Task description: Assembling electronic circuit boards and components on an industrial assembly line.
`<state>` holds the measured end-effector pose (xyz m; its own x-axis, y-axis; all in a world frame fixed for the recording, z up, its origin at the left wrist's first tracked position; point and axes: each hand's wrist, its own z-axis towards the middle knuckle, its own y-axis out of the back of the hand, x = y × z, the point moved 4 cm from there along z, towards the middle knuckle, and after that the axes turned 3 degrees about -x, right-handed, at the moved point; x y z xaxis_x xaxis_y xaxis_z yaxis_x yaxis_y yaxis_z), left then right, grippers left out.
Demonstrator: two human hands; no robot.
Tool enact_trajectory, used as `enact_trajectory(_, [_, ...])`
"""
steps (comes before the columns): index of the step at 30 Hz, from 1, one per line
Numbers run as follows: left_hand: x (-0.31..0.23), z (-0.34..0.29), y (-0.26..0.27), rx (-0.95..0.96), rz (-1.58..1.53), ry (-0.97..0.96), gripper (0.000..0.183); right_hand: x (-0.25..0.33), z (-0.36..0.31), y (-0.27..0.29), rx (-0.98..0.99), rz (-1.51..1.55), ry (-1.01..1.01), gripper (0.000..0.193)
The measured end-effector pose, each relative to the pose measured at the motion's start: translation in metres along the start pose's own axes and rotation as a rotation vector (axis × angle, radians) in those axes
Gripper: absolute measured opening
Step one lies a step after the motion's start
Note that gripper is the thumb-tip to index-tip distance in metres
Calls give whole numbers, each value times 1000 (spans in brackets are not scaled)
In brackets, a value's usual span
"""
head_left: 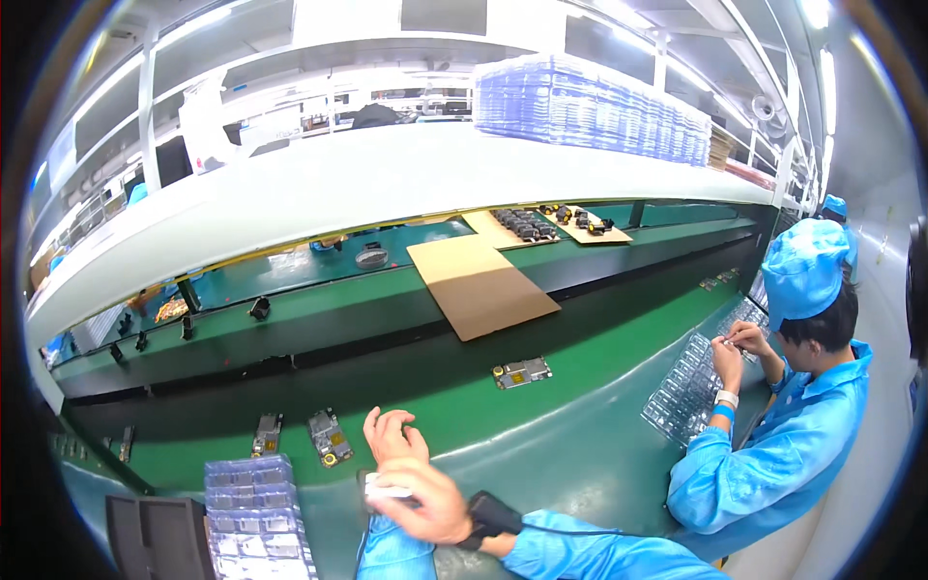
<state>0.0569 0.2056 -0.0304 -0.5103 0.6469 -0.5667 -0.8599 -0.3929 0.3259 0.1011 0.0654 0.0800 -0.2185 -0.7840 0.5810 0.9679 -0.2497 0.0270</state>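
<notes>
My left hand (392,433) is raised over the near edge of the green belt, its fingers loosely bent and apart, with nothing visible in them. Across its wrist lies my right hand (433,503), closed on a small white object (389,489) at that wrist; its exact kind is unclear. A black wrist strap (494,515) with a cable is round my right wrist. Just left of my hands, a circuit board (330,437) rests on the belt, with a second circuit board (267,435) beside it. Farther right lies another circuit board (522,373).
Clear plastic trays (256,522) are stacked at lower left beside a dark bin (159,536). A cardboard sheet (481,288) leans down over the belt. At right a co-worker (793,416) in blue handles something over a clear tray (681,387). A white shelf (387,174) spans the back.
</notes>
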Motion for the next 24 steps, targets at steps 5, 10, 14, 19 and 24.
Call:
enact_trajectory(5, [-21,-1,15,2,58,-57,21,-33,-33,81,-19,-297,-304,18])
enact_trajectory(10, [-33,2,16,13,133,-97,24,-75,-74,146,102,-355,-645,18])
enact_trajectory(14, [-22,13,38,-66,420,-71,33,-76,-75,145,138,-345,-612,20])
enact_trajectory(19, [43,1,39,258,783,242,69,-88,-87,140,144,-301,-474,24])
enact_trajectory(24, [55,-4,32,226,373,180,64,-78,-88,144,49,-188,-620,20])
